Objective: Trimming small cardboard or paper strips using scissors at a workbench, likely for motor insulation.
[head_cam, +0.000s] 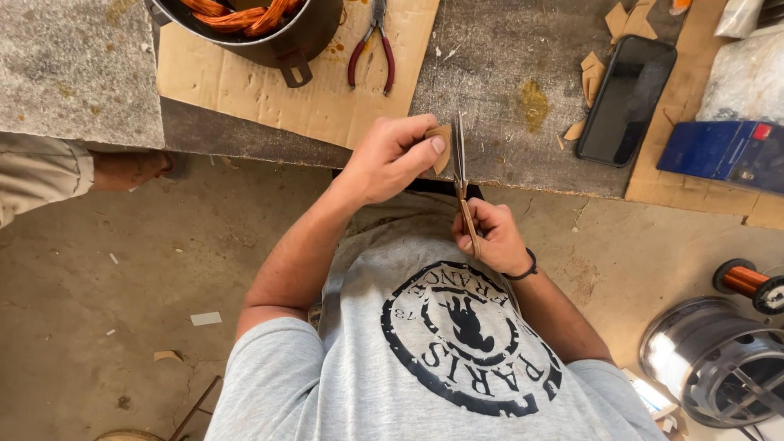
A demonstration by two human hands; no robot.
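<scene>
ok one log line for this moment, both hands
left hand: pinches tan paper piece | right hand: grips scissors, blades at the piece | bench: red pliers, phone

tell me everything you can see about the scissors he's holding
The scissors look like metal, with long slim grey blades and brownish handles. They stand edge-on to the camera, blades pointing away from the person toward the workbench edge, seemingly nearly closed. The right hand grips the handles. The left hand pinches a small tan piece of card right against the blades. The pivot is not clear.
</scene>
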